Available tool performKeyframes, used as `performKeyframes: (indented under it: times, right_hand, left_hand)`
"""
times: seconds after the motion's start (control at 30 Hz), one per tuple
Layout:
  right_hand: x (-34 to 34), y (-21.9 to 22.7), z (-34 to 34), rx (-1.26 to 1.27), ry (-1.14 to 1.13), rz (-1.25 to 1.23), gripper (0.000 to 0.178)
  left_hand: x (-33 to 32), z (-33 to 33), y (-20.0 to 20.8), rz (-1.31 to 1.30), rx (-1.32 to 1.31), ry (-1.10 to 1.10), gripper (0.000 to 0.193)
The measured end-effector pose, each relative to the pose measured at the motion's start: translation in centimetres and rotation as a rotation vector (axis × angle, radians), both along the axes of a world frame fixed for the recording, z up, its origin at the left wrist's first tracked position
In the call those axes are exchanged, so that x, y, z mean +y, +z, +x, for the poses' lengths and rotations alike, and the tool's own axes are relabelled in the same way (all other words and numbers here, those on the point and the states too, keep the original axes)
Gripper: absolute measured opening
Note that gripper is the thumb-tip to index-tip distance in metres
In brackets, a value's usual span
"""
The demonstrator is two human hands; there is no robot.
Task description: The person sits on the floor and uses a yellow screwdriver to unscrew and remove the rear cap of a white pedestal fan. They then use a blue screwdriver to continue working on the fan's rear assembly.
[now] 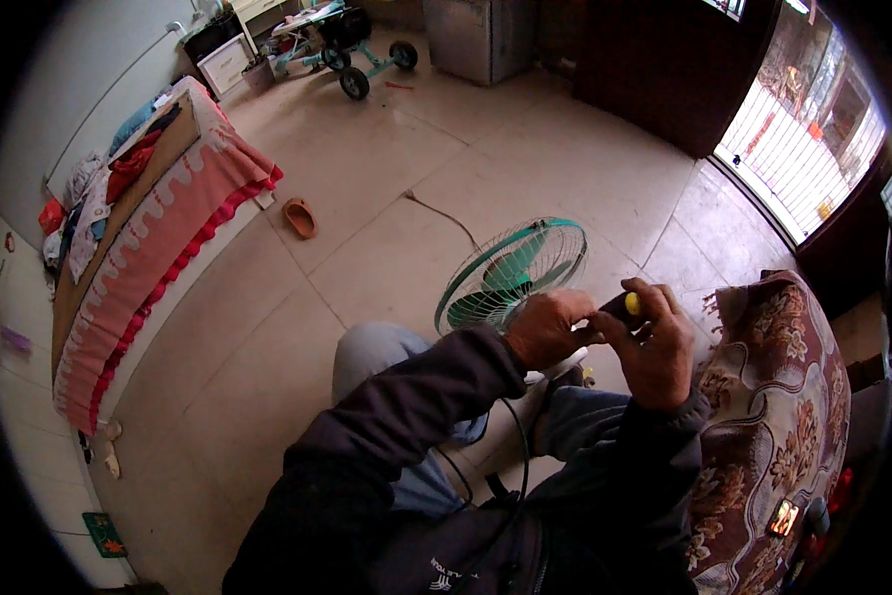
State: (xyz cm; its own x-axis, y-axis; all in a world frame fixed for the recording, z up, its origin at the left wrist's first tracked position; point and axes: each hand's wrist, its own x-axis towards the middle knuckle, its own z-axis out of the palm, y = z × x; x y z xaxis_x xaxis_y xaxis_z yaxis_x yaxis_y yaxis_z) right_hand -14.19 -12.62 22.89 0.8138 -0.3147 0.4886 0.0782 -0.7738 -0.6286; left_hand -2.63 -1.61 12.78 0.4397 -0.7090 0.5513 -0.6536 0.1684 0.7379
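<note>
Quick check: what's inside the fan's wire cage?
Green blades around a green hub show through the wire cage. The left hand covers the cage's lower right part, so whatever lies behind it there cannot be seen.

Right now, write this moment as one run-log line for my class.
left hand: fingers curled, grip hidden | right hand: holding yellow-ended dark object | green-bladed fan: beyond hands | orange slipper: on floor
</note>
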Motion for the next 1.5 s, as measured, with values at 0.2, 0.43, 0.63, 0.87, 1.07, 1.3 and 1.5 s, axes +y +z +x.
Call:
performKeyframes:
  times: [0.2,0.43,0.63,0.87,1.07,1.3,1.5]
  right_hand:
    - [-0.5,-0.3,-0.2,-0.003,-0.020,-0.046,0.033]
    - [-0.9,-0.3,-0.4,0.011,0.030,-0.007,0.034]
    - [-0.2,-0.2,0.1,0.011,0.003,0.013,0.036]
    - [-0.6,-1.0,-0.4,0.011,-0.029,-0.004,0.037]
    - [-0.8,-1.7,0.5,0.014,-0.025,0.080,0.034]
    - [-1.0,-1.8,0.2,-0.036,-0.025,0.069,0.040]
    - [-0.9,-2.0,0.2,-0.003,0.031,0.068,0.043]
  left_hand:
    - [-0.7,-0.6,0.6,0.013,-0.117,0.071,0.026]
    - [0.2,0.4,1.4,0.062,0.119,-0.201,0.017]
    - [0.1,-0.2,0.3,0.028,0.101,-0.006,0.023]
    - [-0.7,-0.2,0.1,0.008,0.007,0.028,0.032]
    - [1.1,1.8,2.1,0.026,0.138,-0.124,0.029]
    - [2.3,2.4,2.1,0.136,0.353,-0.102,0.025]
    - [2.4,2.6,1.6,0.186,0.300,-0.131,0.026]
